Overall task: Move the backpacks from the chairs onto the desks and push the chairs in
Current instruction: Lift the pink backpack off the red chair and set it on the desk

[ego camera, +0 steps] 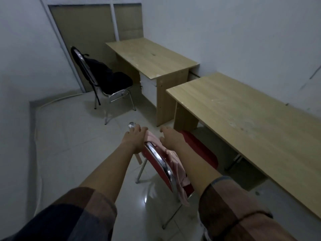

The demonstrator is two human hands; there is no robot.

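A pink backpack (175, 164) leans against the backrest of the red chair (199, 150) right in front of me, by the near desk (246, 119). My left hand (134, 136) lies at the bag's left top corner, over the chrome backrest rail, with its fingers stretched and apart. My right hand (171, 137) is on the bag's right side, its fingers curled out of sight. A black backpack (99, 66) sits on the black chair (119, 80), which stands pulled out from the far desk (152, 56).
Both wooden desks stand along the right wall, with a narrow gap between them. A covered window frame (97, 25) fills the far corner behind the black chair. Pale tiled floor (73, 136) lies open to the left, and a white cable runs along the wall base.
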